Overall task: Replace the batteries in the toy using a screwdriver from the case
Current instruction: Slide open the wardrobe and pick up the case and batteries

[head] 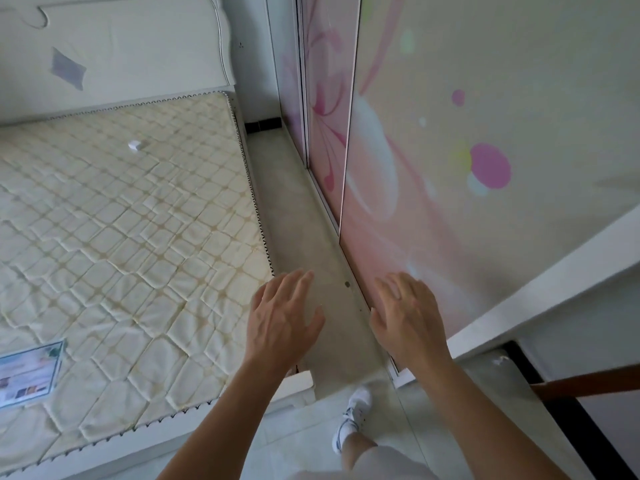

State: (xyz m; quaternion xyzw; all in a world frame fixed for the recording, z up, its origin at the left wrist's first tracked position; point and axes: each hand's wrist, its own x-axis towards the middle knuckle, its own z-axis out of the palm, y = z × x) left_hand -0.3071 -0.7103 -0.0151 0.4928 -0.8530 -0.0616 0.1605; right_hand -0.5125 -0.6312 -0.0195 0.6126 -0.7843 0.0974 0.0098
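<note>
My left hand point(282, 318) and my right hand point(407, 315) are both held out in front of me, palms down, fingers spread, with nothing in them. They hover over the narrow strip of floor between a bed and a wardrobe. No toy, screwdriver, case or batteries can be seen in this view.
A bare quilted mattress point(121, 237) with a paper label point(29, 374) and a small white object point(134, 145) fills the left. A sliding wardrobe door point(467, 133) with pink floral print stands on the right. Pale tiled floor point(304, 220) runs between them. My white shoe point(353, 414) is below.
</note>
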